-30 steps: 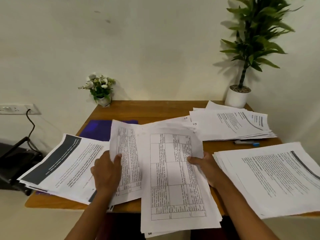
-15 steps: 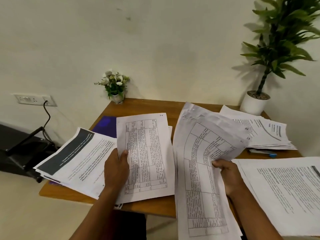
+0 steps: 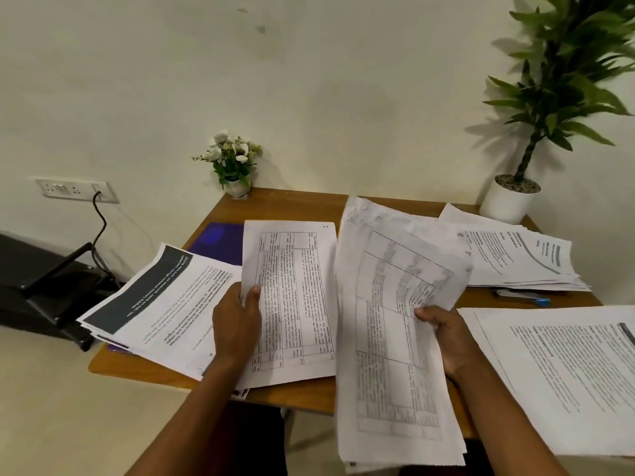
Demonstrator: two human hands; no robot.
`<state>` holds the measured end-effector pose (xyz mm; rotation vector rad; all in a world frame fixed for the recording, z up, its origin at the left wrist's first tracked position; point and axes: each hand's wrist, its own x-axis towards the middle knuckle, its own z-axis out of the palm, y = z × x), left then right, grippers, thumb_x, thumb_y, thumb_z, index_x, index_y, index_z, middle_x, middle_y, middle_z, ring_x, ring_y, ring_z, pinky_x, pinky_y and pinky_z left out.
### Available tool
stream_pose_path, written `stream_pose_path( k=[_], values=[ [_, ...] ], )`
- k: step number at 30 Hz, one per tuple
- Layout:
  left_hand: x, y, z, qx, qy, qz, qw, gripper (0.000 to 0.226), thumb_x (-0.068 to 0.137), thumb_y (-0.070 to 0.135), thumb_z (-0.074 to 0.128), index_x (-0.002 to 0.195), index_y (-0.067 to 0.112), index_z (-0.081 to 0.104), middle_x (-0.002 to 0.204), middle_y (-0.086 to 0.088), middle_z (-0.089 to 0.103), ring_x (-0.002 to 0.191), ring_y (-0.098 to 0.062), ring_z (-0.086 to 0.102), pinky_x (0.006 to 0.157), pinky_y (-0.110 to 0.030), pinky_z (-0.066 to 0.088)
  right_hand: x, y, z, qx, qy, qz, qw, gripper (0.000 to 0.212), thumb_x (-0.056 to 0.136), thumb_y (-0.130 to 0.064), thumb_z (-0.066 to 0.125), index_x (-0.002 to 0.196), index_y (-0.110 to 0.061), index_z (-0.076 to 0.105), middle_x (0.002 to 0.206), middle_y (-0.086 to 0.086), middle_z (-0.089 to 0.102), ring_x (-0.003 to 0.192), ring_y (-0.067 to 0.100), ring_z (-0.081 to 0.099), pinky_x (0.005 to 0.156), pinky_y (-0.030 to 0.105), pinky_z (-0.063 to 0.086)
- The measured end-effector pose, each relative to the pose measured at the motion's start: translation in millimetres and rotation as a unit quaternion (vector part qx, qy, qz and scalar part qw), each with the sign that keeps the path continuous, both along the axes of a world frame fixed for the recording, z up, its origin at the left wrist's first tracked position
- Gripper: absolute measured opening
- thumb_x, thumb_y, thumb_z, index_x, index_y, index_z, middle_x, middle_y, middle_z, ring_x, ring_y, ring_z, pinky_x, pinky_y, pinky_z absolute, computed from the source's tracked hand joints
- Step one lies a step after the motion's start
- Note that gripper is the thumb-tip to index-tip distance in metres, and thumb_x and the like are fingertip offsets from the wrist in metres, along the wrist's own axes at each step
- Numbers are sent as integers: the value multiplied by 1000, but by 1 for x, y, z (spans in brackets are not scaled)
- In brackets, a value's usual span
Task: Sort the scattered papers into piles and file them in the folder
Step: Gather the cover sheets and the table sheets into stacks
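My left hand [image 3: 237, 324] pinches one gridded sheet [image 3: 295, 297]; my right hand [image 3: 446, 334] grips the unsorted sheaf [image 3: 391, 338] beside it. Three stacks look sorted: left pile [image 3: 154, 304], far right pile [image 3: 515, 259], near right pile [image 3: 567, 372]. The purple folder [image 3: 216, 238], far left, appears unfilled.

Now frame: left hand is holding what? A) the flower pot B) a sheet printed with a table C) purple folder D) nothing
B: the left hand pinches the table-printed sheet at its left edge, thumb on top; the purple folder lies untouched behind.
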<state>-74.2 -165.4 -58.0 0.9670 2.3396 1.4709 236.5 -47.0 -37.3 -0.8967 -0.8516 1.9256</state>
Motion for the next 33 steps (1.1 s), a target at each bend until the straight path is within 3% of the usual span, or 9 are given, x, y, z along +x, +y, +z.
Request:
stream_pose_path(
  k=[2, 5, 9, 14, 21, 25, 27, 30, 33],
  values=[
    [4, 0, 15, 29, 45, -18, 998, 28, 104, 44, 50, 106, 21, 65, 101, 4, 72, 79, -12, 70, 67, -23, 54, -4, -2, 3, 40, -49, -9, 998, 40, 86, -3, 61, 124, -9, 69, 114, 16, 74, 101, 34, 71, 74, 40, 62],
    [20, 5, 56, 65, 35, -89, 993, 29, 106, 39, 47, 98, 19, 65, 88, 7, 69, 74, -7, 68, 54, -11, 49, -10, -4, 6, 70, -85, -22, 994, 31, 96, -9, 63, 126, -17, 66, 118, 8, 75, 105, 25, 73, 75, 34, 62],
    [45, 15, 84, 46, -125, -219, 967, 38, 107, 46, 41, 104, 20, 70, 96, 2, 75, 86, -13, 72, 73, -24, 57, -20, -9, 15, 89, -85, -33, 992, 25, 97, -10, 63, 119, -21, 67, 112, 0, 77, 103, 18, 74, 72, 27, 61],
    [65, 13, 81, 3, -231, -273, 934, 34, 108, 41, 44, 107, 18, 69, 91, 2, 77, 77, -13, 75, 61, -23, 58, -26, -7, 18, 81, -87, -34, 992, 29, 100, -16, 59, 129, -19, 65, 120, 3, 74, 109, 22, 72, 77, 33, 61],
    [56, 10, 80, -54, -190, -270, 942, 42, 105, 55, 38, 107, 26, 69, 93, 8, 75, 81, -14, 74, 61, -23, 58, -21, -4, 10, 95, -122, -13, 988, 42, 91, -14, 69, 132, -13, 61, 124, 8, 72, 109, 25, 72, 86, 41, 62],
    [8, 17, 64, -69, 34, -96, 992, 47, 106, 51, 43, 105, 15, 73, 104, -3, 73, 97, -25, 69, 78, -35, 53, -16, -6, -2, 113, -144, -48, 982, 39, 94, -6, 68, 131, -12, 58, 120, 5, 74, 105, 24, 73, 81, 40, 63],
    [-24, 22, 49, -170, 110, -14, 979, 42, 100, 50, 57, 122, 16, 68, 125, -10, 67, 119, -34, 59, 94, -46, 47, -15, -7, -3, 126, -152, -47, 979, 37, 94, -8, 69, 130, -14, 59, 119, 4, 74, 105, 23, 73, 81, 40, 63],
    [-46, 28, 39, -300, 97, -39, 948, 65, 91, 59, 65, 138, 15, 54, 135, -13, 61, 127, -38, 54, 103, -53, 44, -15, -6, -5, 127, -154, -39, 979, 33, 96, -9, 67, 127, -14, 61, 119, 4, 74, 104, 22, 73, 81, 36, 63],
    [-45, 34, 38, -275, 74, -58, 957, 64, 88, 48, 75, 135, 13, 51, 131, -13, 62, 121, -36, 59, 100, -52, 50, -15, -5, -7, 121, -146, -41, 981, 34, 97, -9, 65, 131, -12, 61, 120, 4, 74, 109, 23, 72, 87, 38, 61]
  ],
)
